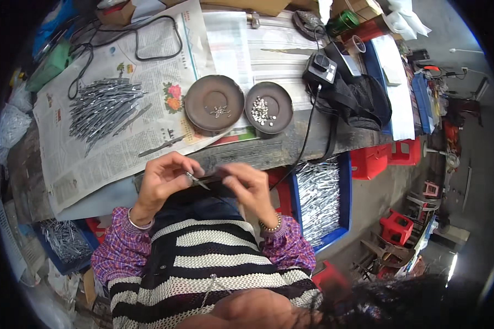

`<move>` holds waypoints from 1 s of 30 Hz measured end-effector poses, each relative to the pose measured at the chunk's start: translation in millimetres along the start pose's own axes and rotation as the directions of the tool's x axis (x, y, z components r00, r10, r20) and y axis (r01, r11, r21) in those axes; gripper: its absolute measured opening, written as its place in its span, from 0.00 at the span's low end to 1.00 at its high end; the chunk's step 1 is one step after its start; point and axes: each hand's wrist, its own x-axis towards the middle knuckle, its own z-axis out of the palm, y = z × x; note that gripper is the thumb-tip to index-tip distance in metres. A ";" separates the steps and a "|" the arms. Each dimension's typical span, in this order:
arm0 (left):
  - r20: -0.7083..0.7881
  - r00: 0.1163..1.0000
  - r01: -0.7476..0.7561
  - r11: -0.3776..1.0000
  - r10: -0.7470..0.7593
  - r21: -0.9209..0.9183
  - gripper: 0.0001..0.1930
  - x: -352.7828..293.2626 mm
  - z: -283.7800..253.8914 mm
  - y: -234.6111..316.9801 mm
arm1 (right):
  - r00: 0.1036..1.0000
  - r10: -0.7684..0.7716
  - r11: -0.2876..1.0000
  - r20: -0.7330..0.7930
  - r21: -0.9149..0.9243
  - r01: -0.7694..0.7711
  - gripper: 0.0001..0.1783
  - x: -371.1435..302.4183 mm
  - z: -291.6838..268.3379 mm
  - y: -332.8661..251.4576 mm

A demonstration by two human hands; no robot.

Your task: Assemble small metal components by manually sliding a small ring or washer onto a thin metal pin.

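Note:
My left hand (162,180) is in front of the table's near edge, with thumb and fingers pinched on a small slim metal piece (197,181). The piece is silvery and points toward my right hand (248,189). Motion smears the fingers of that hand, so I cannot tell whether they hold anything. Beyond my hands, two round brown dishes stand side by side. Tiny metal parts (220,111) lie in the left dish (198,101), and small shiny bits (262,112) in the right dish (281,101).
Newspaper (55,164) covers the left of the table, under a heap of slim metal pieces (101,107) and a dark cord (137,49). A blue tray (346,203) full of silvery pieces stands right of me, near red stools (368,163). Further back lies a black bag (362,101).

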 end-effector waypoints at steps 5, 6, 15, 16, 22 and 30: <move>-0.020 0.994 0.108 0.994 -0.108 0.031 0.06 -5.9 -3.2 3.3 | 0.937 -0.219 0.825 -0.273 -0.564 0.028 0.13 19.9 -58.5 19.2; -0.018 0.994 0.107 0.994 -0.107 0.030 0.06 -6.1 -1.6 2.6 | 0.932 -0.250 0.775 -0.261 -0.631 0.032 0.15 26.6 -69.1 22.3; -0.078 0.995 0.073 0.961 -0.055 0.266 0.05 -2.6 5.0 -7.9 | 0.973 -0.209 0.569 -0.102 -0.822 0.036 0.17 43.1 -86.5 36.4; -0.085 0.995 0.079 0.961 -0.059 0.267 0.05 -1.9 5.1 -7.6 | 0.974 -0.205 0.574 -0.099 -0.818 0.038 0.17 41.6 -85.6 37.4; -0.066 0.997 0.058 0.929 -0.037 0.365 0.05 -2.4 8.2 -6.7 | 0.968 -0.235 0.595 -0.092 -0.801 0.068 0.18 39.3 -81.4 33.3; -0.062 0.998 0.019 0.915 0.006 0.403 0.07 -0.4 7.9 -9.5 | 0.956 -0.277 0.608 -0.094 -0.788 0.099 0.19 39.0 -81.4 37.4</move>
